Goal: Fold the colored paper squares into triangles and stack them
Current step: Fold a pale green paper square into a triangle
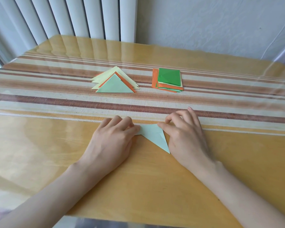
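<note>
So we've got a pale mint-green paper triangle (153,134) lying flat near the front of the wooden table (138,186), one long tip pointing back toward us and to the right. Our left hand (113,137) sits on its left end with bent fingers, fingertips down on the paper. Honestly we can't tell if it's pinching that end or just pressing it. Our right hand (186,135) is at the upper right corner, thumb (163,126) tip flat on the paper, the other fingers loosely bent and not wrapped around anything.

Further back on the striped runner (56,96) there's the stack of folded triangles (115,85), mint on top with orange and pale yellow ones fanned out under it. To its right, well apart, is the pile of unfolded squares (169,78): bright green on top, orange and pale sheets peeking out below. White vertical slats (64,17) stand behind the table.
</note>
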Action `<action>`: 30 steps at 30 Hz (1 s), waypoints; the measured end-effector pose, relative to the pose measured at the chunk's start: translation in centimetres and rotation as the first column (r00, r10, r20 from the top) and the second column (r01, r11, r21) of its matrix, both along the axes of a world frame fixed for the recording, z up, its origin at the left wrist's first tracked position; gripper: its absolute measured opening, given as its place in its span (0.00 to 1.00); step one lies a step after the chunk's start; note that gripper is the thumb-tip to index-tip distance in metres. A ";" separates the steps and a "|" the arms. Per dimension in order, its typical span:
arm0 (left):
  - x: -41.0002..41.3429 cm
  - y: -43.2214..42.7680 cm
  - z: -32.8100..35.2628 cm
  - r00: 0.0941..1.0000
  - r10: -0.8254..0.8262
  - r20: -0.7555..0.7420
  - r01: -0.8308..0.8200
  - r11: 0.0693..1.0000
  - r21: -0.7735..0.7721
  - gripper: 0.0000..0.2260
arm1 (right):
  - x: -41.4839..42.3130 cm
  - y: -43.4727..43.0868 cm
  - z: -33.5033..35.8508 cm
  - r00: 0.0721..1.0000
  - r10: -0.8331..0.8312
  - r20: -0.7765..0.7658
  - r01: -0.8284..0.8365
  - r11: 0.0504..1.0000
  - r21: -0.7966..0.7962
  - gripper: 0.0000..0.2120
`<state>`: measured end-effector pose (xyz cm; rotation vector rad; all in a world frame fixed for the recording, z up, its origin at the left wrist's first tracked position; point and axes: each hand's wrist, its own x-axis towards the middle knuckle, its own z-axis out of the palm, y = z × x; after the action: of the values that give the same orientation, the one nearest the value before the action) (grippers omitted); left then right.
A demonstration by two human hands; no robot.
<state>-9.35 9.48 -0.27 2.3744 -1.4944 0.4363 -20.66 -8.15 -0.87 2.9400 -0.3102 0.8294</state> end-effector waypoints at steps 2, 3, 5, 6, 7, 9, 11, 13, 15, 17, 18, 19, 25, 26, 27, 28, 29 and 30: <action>-0.1 0.0 0.1 1.000 0.004 -0.015 -0.004 1.000 0.007 0.17 | 0.0 0.0 0.1 1.000 -0.009 0.024 0.009 1.000 0.020 0.23; -0.1 0.0 0.1 1.000 0.002 -0.019 -0.002 1.000 0.012 0.17 | 0.0 0.1 0.1 0.999 0.019 0.036 -0.021 0.999 0.048 0.22; -0.1 0.0 0.1 1.000 0.000 -0.020 0.000 1.000 0.025 0.18 | 0.0 0.2 0.1 0.993 0.120 0.012 -0.121 0.988 0.097 0.24; -0.1 -0.1 0.1 1.000 0.000 -0.017 0.001 1.000 0.029 0.18 | 0.1 0.3 0.1 0.987 0.161 -0.025 -0.158 0.982 0.104 0.25; -0.1 -0.1 0.0 1.000 -0.001 -0.011 0.001 1.000 0.030 0.19 | 0.2 0.2 0.0 0.982 0.181 -0.058 -0.174 0.979 0.103 0.25; -0.1 -0.1 0.1 1.000 0.002 0.000 -0.002 1.000 0.025 0.19 | 0.3 0.0 -0.1 0.981 0.173 -0.089 -0.163 0.981 0.103 0.26; -0.1 0.0 0.1 1.000 0.016 -0.001 -0.016 1.000 0.026 0.19 | 0.3 -0.1 -0.2 0.984 0.157 -0.087 -0.148 0.984 0.099 0.27; 0.0 0.2 0.2 1.000 0.031 -0.004 -0.031 0.999 0.035 0.19 | 0.2 0.0 -0.2 0.984 0.153 -0.087 -0.144 0.984 0.100 0.27; 0.1 0.3 0.3 0.999 0.038 -0.025 -0.037 0.998 0.047 0.19 | 0.3 0.0 -0.2 0.983 0.162 -0.091 -0.152 0.982 0.107 0.27; 0.3 0.7 0.3 0.997 0.049 -0.057 -0.046 0.998 0.051 0.18 | 0.3 0.0 -0.2 0.980 0.171 -0.098 -0.158 0.980 0.121 0.27; 0.5 1.1 0.3 0.996 0.059 -0.071 -0.056 0.997 0.049 0.18 | 0.3 0.0 -0.1 0.980 0.172 -0.101 -0.158 0.978 0.133 0.27; 0.7 1.5 0.3 0.994 0.070 -0.080 -0.066 0.997 0.048 0.19 | 0.2 -0.1 -0.2 0.979 0.175 -0.100 -0.160 0.977 0.142 0.27; 0.9 2.7 0.2 0.992 0.088 -0.085 -0.084 0.995 0.057 0.19 | 0.1 0.3 0.1 0.973 0.204 -0.111 -0.181 0.965 0.192 0.27; 0.9 2.7 0.1 0.992 0.084 -0.092 -0.080 0.995 0.053 0.19 | 0.2 0.3 0.2 0.970 0.214 -0.112 -0.186 0.958 0.218 0.27; 0.9 2.7 0.1 0.991 0.077 -0.106 -0.072 0.996 0.050 0.19 | 0.2 0.2 0.3 0.967 0.227 -0.111 -0.189 0.942 0.278 0.26; 1.0 2.7 0.0 0.990 0.065 -0.127 -0.059 0.997 0.046 0.19 | 0.3 0.1 0.8 0.967 0.228 -0.113 -0.171 0.912 0.373 0.24; 1.1 2.7 0.0 0.987 0.051 -0.154 -0.046 0.998 0.037 0.20 | 0.5 0.1 1.3 0.966 0.226 -0.125 -0.139 0.863 0.486 0.20; 1.2 2.8 -0.1 0.982 0.040 -0.187 -0.037 0.999 0.020 0.20 | 0.7 0.1 1.8 0.960 0.227 -0.166 -0.096 0.819 0.565 0.16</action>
<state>-8.12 12.24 -0.33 2.3854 -1.3755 0.2031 -19.91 -8.04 0.98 3.6105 -0.3311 0.4564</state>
